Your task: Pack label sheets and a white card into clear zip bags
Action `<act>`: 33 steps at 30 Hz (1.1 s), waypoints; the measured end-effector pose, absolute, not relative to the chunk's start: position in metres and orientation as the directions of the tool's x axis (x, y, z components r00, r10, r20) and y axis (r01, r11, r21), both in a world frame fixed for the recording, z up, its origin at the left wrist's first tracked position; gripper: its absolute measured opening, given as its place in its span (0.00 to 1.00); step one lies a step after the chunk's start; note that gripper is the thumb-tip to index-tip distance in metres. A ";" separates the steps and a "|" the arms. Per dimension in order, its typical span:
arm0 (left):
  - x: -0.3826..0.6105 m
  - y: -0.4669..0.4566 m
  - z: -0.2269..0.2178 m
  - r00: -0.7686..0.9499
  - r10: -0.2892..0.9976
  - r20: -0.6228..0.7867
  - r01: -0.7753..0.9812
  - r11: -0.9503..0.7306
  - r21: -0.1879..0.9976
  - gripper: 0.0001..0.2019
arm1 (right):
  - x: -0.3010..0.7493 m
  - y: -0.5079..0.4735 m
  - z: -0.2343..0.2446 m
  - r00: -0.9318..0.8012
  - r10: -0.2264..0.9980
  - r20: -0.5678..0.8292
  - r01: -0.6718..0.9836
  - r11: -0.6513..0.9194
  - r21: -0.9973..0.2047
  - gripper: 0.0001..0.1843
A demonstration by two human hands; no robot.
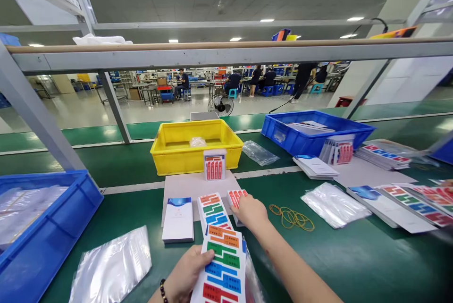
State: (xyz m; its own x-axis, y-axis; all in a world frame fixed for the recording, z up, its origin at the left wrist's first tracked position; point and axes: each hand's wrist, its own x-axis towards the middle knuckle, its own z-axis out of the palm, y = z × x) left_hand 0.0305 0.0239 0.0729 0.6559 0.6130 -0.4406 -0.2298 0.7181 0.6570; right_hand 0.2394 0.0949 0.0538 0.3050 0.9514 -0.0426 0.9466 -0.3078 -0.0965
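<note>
My left hand (189,270) grips a coloured sticker sheet (222,265) with orange, green, blue and red labels, held low near me. My right hand (249,212) reaches forward and rests, fingers curled, on a small stack of red-label sheets (236,197) on the green belt. Another coloured sheet stack (212,209) lies between them, beside a white booklet stack (179,220). A clear bag shows under the held sheet.
A yellow bin (196,147) stands ahead with a red-label card (214,166) leaning on it. Blue bins sit at left (46,237) and back right (314,135). Rubber bands (292,218), clear bags (113,265) and more sheet stacks (406,204) lie around. People work in the distance.
</note>
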 end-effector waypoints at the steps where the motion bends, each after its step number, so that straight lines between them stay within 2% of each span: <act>1: 0.031 0.026 0.071 0.652 0.617 -0.441 -0.234 0.717 0.657 0.23 | 0.240 0.096 0.055 0.302 0.951 -0.058 0.947 -0.307 -0.097 0.18; 9: 0.026 0.035 0.038 0.593 0.649 -0.477 -0.293 0.725 0.623 0.19 | 0.266 0.092 0.066 0.304 0.946 -0.114 0.934 -0.319 -0.161 0.20; 14: 0.026 0.039 0.031 0.526 0.689 -0.498 -0.339 0.708 0.620 0.14 | 0.280 0.088 0.063 0.401 0.904 -0.146 0.889 -0.423 -0.175 0.31; 21: 0.025 0.040 0.035 0.493 0.693 -0.526 -0.351 0.711 0.609 0.10 | 0.285 0.078 0.071 0.430 0.894 -0.127 0.868 -0.448 -0.214 0.25; 28: 0.029 0.038 0.041 0.411 0.713 -0.568 -0.346 0.698 0.627 0.08 | 0.293 0.068 0.067 0.472 0.875 -0.104 0.818 -0.479 -0.319 0.41; 30: 0.030 0.038 0.039 0.404 0.718 -0.567 -0.361 0.694 0.623 0.07 | 0.295 0.069 0.060 0.485 0.867 -0.117 0.803 -0.494 -0.333 0.34; 32: 0.030 0.038 0.035 0.412 0.724 -0.554 -0.385 0.689 0.614 0.09 | 0.298 0.069 0.055 0.493 0.861 -0.122 0.788 -0.502 -0.358 0.17; 33: 0.030 0.038 0.033 0.418 0.720 -0.553 -0.389 0.693 0.608 0.10 | 0.300 0.068 0.054 0.496 0.860 -0.119 0.780 -0.502 -0.374 0.12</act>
